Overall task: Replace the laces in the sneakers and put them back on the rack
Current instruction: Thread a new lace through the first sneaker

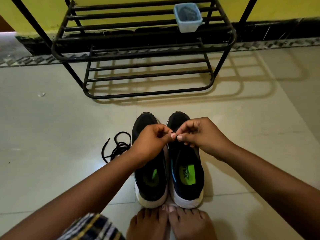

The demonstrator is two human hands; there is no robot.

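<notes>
2 sneakers (168, 161) point toes toward rack (143, 49); both hands (174, 135) pinch a lace (176, 138).

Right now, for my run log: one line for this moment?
left hand: pinching lace | right hand: pinching lace | sneakers: on floor | rack: no sneakers

On the pale tiled floor (52, 122) stand two black sneakers (186, 163), loose black laces (117, 146) and a rack (143, 49).

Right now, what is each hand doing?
Left hand: pinching the black lace over the right sneaker.
Right hand: pinching the same lace.
</notes>
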